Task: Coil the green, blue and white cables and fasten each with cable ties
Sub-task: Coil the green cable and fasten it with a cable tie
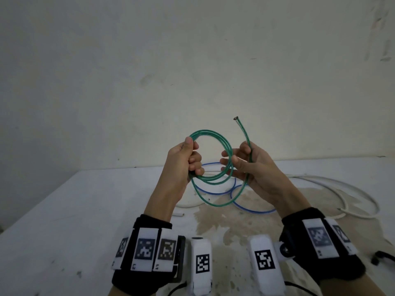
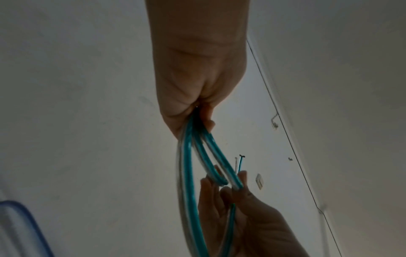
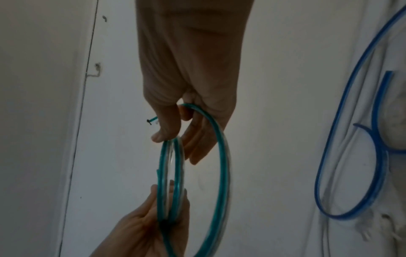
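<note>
Coiling the green cable [image 1: 210, 159] above the bench [image 1: 64, 210], the left hand [image 1: 183, 161] grips the loops; the right hand [image 1: 250, 165] pinches the free tail, which likely goes round next. Left wrist: fingers [image 2: 207, 116] clench strands. Right wrist: the thumb [image 3: 167, 128] presses the cable; the blue cable [image 3: 329, 156] lies behind.

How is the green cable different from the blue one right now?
The green cable is lifted off the table, gripped by the left hand and right hand; the blue cable lies on the table untouched. The green cable is wound in several neat loops, while the blue cable sprawls in loose curves. Both are thin, and neither shows a tie.
</note>
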